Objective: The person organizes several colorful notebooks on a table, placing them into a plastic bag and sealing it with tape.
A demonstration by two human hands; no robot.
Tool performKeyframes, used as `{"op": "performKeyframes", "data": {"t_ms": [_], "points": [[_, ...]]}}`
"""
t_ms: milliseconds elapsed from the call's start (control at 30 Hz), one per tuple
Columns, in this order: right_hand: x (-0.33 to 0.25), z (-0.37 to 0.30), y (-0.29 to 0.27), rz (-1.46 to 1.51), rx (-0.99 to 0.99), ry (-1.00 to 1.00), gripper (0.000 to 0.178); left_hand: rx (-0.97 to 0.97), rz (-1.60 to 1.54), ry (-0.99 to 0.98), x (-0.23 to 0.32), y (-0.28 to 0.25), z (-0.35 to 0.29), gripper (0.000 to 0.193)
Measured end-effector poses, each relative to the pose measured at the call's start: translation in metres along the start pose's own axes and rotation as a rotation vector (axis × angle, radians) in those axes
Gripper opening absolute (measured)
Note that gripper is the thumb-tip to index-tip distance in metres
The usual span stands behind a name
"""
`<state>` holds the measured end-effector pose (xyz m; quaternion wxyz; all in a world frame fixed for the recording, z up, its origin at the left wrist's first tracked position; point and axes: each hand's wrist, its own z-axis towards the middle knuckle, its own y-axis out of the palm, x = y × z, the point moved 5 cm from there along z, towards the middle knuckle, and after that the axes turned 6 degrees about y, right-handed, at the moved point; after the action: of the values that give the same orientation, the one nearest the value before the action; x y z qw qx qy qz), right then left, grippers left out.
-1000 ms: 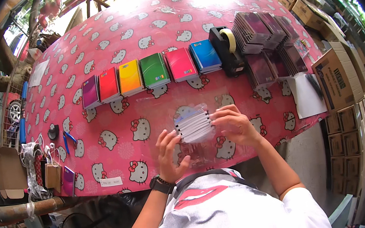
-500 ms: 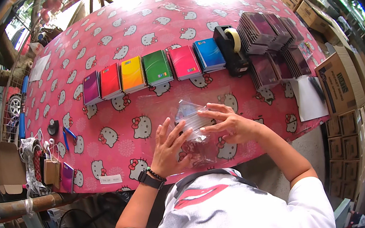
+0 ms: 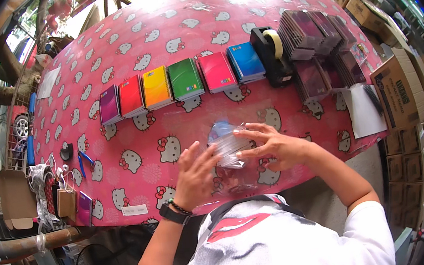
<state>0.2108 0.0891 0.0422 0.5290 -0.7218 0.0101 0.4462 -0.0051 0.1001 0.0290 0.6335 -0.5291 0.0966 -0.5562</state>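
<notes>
Clear plastic bag [image 3: 228, 146] sat on pink patterned tabletop [image 3: 160, 59], near front edge, held between both hands. Left hand [image 3: 196, 174] pressed bag's left side, fingers spread. Right hand [image 3: 272, 146] gripped bag's right side, fingertips on top. Row of coloured spiral notebooks [image 3: 174, 84] lay beyond bag. Black tape dispenser [image 3: 272, 53] stood beyond bag, to right of notebooks.

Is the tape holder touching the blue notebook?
Cannot tell. In the head view the black tape dispenser sits right beside the blue notebook; no clear gap shows.
</notes>
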Motion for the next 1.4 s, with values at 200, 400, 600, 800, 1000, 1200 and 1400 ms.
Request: {"op": "performKeyframes", "data": {"t_ms": [200, 400, 600, 800, 1000, 1200, 1400], "points": [[0.002, 0.004, 0.0, -0.107, -0.119, 0.004, 0.085, -0.304, 0.062, -0.009, 0.0, 0.012, 0.008, 0.077], [-0.002, 0.009, -0.001, -0.119, -0.107, 0.008, 0.084, -0.346, 0.096, 0.047, 0.002, 0.015, 0.023, 0.082], [-0.007, 0.009, -0.008, -0.202, -0.153, 0.014, 0.083, 0.085, -0.129, 0.04, -0.005, 0.008, -0.008, 0.073], [-0.003, 0.016, -0.005, -0.166, -0.201, 0.026, 0.081, -0.19, 0.013, -0.018, 0.003, 0.013, 0.006, 0.072], [0.007, 0.02, -0.007, 0.182, -0.164, -0.204, 0.072, -0.272, 0.092, -0.091, 0.01, 0.017, 0.025, 0.071], [0.143, 0.002, -0.092, 0.595, 1.071, 0.476, 0.034, -0.237, 0.178, -0.076, 0.01, 0.015, 0.021, 0.072], [0.241, -0.017, -0.117, 0.169, 1.02, 1.062, 0.033, -0.228, 0.169, -0.073, 0.011, 0.017, 0.024, 0.07]]}}
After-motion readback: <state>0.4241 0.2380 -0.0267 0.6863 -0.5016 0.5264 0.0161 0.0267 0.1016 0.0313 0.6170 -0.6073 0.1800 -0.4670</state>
